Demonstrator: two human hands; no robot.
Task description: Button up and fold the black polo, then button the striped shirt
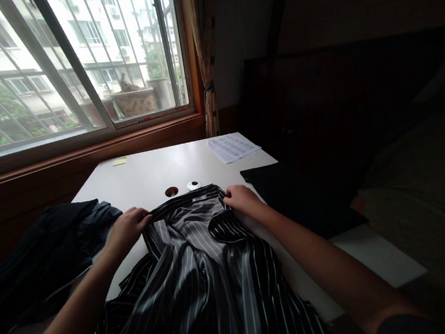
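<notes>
A black and grey striped shirt (206, 276) lies rumpled over the near part of the white table, its paler inner side partly turned up. At the shirt's upper left corner, my left hand (134, 220) pinches the dark edge. My right hand (240, 198) grips the opposite corner at the upper right. Between the two hands the dark striped edge runs across, nearly straight. Below my hands the cloth falls in loose folds toward me, past the bottom of the view.
Dark clothes (62, 239) are heaped at the left of the white table (154, 167). A folded black garment (302, 195) lies on the right. Printed papers (232, 147), a yellow note (119, 161), a round hole (172, 192) and a silvery ring (193, 186) are farther back, below a barred window.
</notes>
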